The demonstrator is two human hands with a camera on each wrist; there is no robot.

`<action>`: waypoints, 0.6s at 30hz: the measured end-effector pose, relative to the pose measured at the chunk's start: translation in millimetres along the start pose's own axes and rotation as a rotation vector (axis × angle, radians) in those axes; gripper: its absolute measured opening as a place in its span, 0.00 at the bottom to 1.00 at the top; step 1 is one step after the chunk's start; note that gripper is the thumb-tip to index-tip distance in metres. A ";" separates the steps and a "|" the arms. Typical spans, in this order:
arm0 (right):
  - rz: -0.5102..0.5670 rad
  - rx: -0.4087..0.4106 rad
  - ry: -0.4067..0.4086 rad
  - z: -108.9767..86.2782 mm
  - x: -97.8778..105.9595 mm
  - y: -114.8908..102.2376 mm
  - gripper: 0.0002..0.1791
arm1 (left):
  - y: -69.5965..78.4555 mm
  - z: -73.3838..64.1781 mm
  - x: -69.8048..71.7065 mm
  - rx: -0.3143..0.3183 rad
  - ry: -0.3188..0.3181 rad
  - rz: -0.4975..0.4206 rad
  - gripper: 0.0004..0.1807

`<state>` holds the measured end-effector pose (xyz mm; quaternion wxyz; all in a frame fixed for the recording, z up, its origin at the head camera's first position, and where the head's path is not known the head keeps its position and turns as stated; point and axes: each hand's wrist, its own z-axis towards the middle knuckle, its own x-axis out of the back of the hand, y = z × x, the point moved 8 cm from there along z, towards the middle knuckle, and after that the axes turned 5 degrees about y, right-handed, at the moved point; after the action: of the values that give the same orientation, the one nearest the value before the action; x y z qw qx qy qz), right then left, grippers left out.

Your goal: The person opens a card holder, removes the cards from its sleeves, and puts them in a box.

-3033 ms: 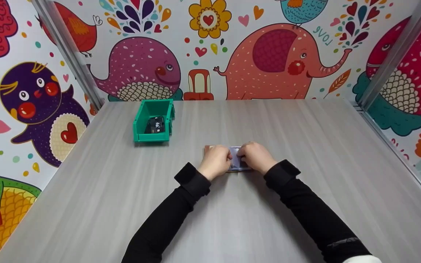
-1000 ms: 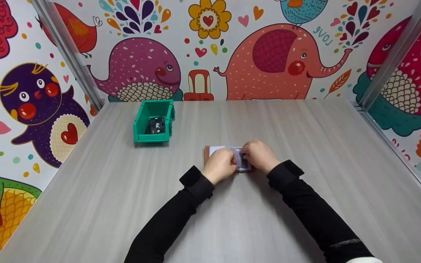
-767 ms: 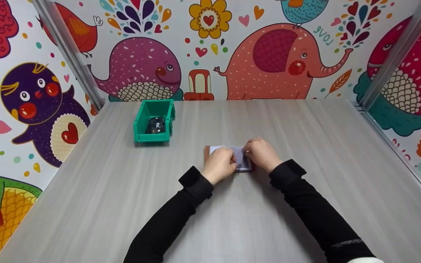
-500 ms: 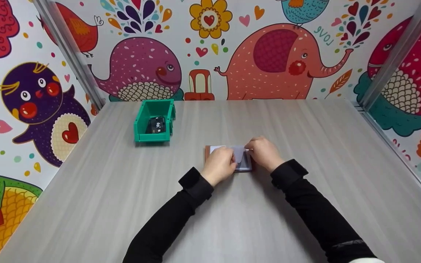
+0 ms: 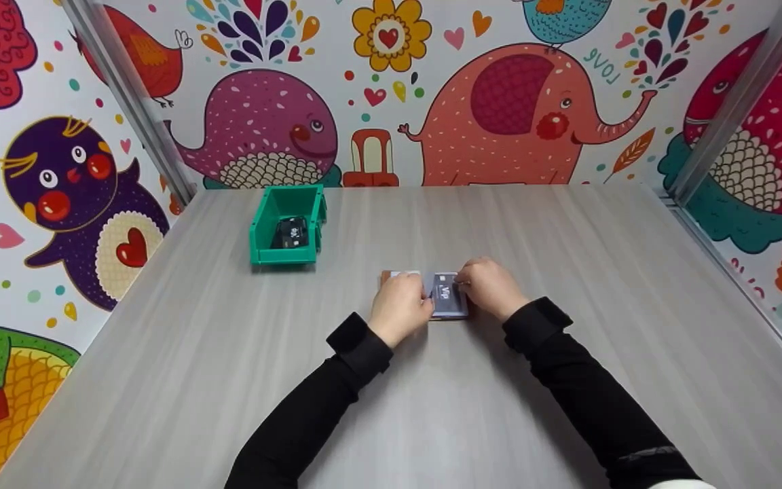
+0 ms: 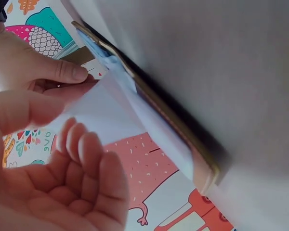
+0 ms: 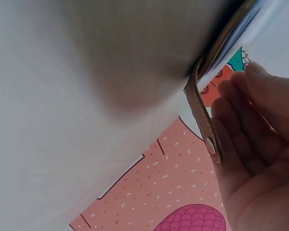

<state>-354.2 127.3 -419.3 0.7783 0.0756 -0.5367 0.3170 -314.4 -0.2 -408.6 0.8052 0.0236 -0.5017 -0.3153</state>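
Note:
A brown card holder (image 5: 385, 277) with clear sleeve pages lies spread on the table in the head view. A dark card marked "VIP" (image 5: 447, 293) shows on its right side. My left hand (image 5: 399, 305) pinches a translucent sleeve page (image 6: 108, 113), which stands raised from the holder in the left wrist view. My right hand (image 5: 494, 285) pinches at the holder's upper right corner, its thumb and fingers close together; a thin dark edge shows at the fingertips. In the right wrist view a brown strap (image 7: 202, 118) with a snap button hangs beside the right hand's fingers.
A green bin (image 5: 283, 256) stands at the back left of the table (image 5: 567, 380), with black cards (image 5: 292, 232) inside. Printed cartoon walls (image 5: 377, 102) enclose the back and sides.
My left hand has moved slightly left with the sleeve page, uncovering the "VIP" card. The right hand has shifted a little right over the last three seconds, to the upper right corner.

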 end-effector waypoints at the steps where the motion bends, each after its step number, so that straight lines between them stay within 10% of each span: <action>1: 0.005 0.002 -0.005 -0.3 -0.6 -0.2 0.06 | -1.5 -0.1 0.3 0.014 -0.005 0.001 0.10; 18: 0.015 -0.004 -0.080 -2.1 -7.7 -1.1 0.07 | -18.8 -1.6 4.2 0.133 -0.064 -0.065 0.22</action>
<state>-353.6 124.2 -426.8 0.7540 0.0825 -0.5685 0.3186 -321.0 -17.9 -412.7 0.7747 0.0832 -0.5459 -0.3081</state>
